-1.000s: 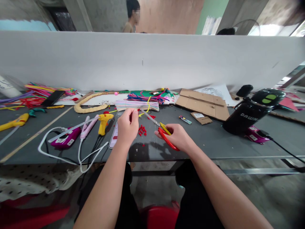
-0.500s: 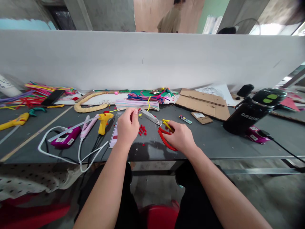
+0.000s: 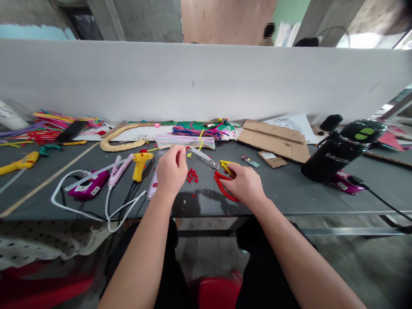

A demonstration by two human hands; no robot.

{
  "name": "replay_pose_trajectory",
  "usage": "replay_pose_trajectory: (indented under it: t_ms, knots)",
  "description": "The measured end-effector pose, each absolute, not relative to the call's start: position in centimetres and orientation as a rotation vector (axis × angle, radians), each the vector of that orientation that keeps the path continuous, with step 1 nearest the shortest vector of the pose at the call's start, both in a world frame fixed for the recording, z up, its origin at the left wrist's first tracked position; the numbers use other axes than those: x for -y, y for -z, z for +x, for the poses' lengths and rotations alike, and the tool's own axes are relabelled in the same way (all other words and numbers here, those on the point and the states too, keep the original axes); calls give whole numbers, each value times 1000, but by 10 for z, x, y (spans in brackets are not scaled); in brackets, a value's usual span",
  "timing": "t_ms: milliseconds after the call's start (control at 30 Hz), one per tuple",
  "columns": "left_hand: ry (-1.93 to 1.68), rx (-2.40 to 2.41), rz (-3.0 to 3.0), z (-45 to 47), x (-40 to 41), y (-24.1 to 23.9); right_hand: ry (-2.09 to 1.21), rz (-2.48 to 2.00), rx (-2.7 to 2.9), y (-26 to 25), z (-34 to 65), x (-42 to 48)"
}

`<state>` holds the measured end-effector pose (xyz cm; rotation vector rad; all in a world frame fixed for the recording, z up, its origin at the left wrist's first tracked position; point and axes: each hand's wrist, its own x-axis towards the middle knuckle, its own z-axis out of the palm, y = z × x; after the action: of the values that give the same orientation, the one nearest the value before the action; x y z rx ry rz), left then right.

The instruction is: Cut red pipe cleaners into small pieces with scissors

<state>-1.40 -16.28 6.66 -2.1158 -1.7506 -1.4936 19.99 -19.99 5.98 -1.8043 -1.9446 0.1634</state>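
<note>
My right hand (image 3: 243, 184) grips red-and-yellow handled scissors (image 3: 215, 168), their blades spread open and pointing left towards my other hand. My left hand (image 3: 171, 169) is closed in a pinch on a tiny red piece (image 3: 187, 147) at its fingertips, right at the blade tips. A small heap of red cut bits (image 3: 192, 175) lies on the grey table (image 3: 289, 189) between my hands.
A yellow glue gun (image 3: 141, 164), a pink tool (image 3: 119, 171) and a magenta device (image 3: 87, 187) with white cords lie left. Coloured pipe cleaners (image 3: 51, 124) and a striped bundle (image 3: 185, 140) sit behind. Cardboard (image 3: 273, 135) and a black bottle (image 3: 341, 150) stand right. A white partition (image 3: 206, 77) closes the back.
The scissors' blades have opened and their handles have spread in my right hand. A person behind the partition has walked from left to right.
</note>
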Motion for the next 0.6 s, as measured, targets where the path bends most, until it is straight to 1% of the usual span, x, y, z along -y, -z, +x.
replay_pose_trajectory:
  t_ms: [333,600]
  knots:
    - [1180,1838,-2305,-33,157,-72,-196,-1742,2029,-62,217,195]
    - [1100,1780,-2402,-42,155,-71,-225,-1743,2046,-57,219,195]
